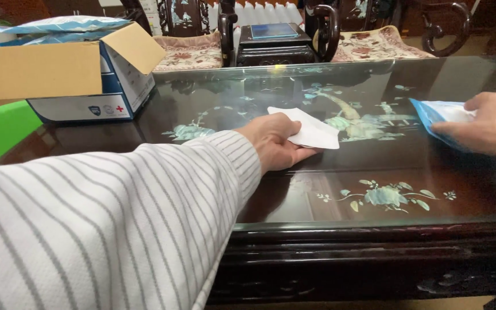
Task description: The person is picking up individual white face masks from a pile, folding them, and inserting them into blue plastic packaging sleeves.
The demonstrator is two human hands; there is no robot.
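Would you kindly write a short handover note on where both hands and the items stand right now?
Left hand: holds a white flat pad just above the dark glossy table.
Right hand: rests on a blue-and-white pouch at the table's right side.
Open cardboard box: far left of the table, more blue packets on top.
Done: pad is outside the pouch.
Left: pad not set down; pouch not put away.

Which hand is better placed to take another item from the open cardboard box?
Left. The left hand, holding a white pad, is nearer the box; the right hand rests on a blue packet far across.
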